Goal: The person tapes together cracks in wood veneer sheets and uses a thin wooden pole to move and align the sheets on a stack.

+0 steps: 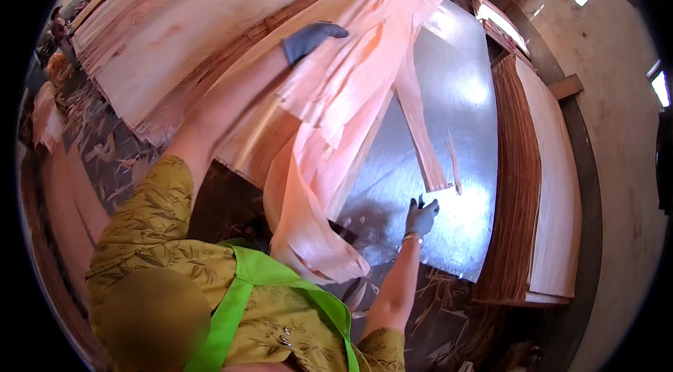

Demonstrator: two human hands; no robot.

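My left hand [313, 40], in a dark grey glove, is closed over the left edge of a crumpled, pinkish wood veneer sheet [343, 78]; its thumb is hidden. The sheet is torn along its lower part, and a long piece curls down toward my apron. My right hand [422, 219], gloved in grey, reaches over the shiny metal table [456, 120] with its fingers slightly apart. Just beyond its fingertips lies the end of a narrow veneer strip [418, 134], with a small gap between them. A thin splinter [453, 162] lies beside that strip.
A broad veneer stack [203, 29] stands at the far left. Along the right, another tall stack [554, 197] rises beside the metal table, against a wall [624, 134]. Veneer scraps [105, 155] litter the floor at left, with more scraps [434, 309] below the table's near edge.
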